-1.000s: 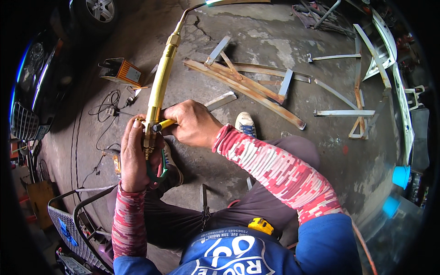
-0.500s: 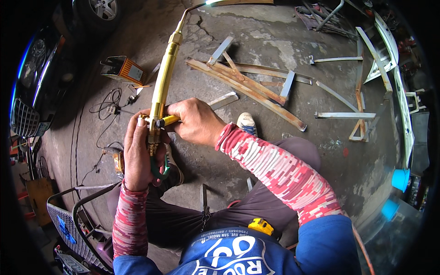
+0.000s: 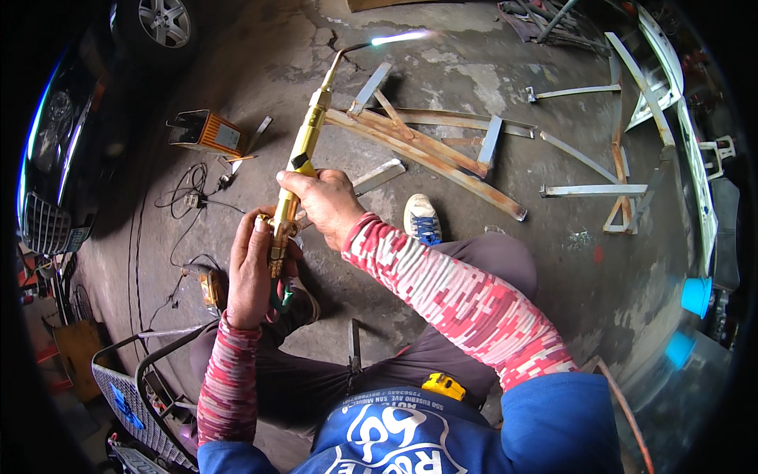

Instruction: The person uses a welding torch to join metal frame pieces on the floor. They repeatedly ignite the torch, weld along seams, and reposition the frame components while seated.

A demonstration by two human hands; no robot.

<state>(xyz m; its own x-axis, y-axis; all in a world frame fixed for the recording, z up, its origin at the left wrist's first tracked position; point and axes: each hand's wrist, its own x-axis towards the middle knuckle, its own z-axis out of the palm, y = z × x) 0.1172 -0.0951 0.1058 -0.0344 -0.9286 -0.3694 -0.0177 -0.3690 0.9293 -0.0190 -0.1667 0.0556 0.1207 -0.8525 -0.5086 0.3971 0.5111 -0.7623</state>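
A brass gas torch [image 3: 304, 142] slants up and away from me, its bent tip pointing right with a bright white-blue flame [image 3: 399, 37]. My left hand [image 3: 251, 272] is closed around its lower end, at the valves and hose fittings, with the thumb on a valve. Green hose [image 3: 282, 296] shows below that grip. My right hand [image 3: 325, 204] is closed on the handle above, its thumb laid across the brass. A small yellow piece with a black end [image 3: 300, 163] sticks out by that thumb, partly hidden; it looks like a lighter.
Rusty steel bars [image 3: 426, 158] lie on the concrete ahead, and a welded metal frame [image 3: 624, 178] lies to the right. An orange box [image 3: 209, 133] and black cable [image 3: 189, 193] are at left, near a dark car [image 3: 59, 158]. A yellow tape measure [image 3: 444, 385] sits at my waist.
The torch has tilted right and come nearer, so its whole flame shows. My right hand has moved from the valve area up onto the handle, with the yellow piece turned upward.
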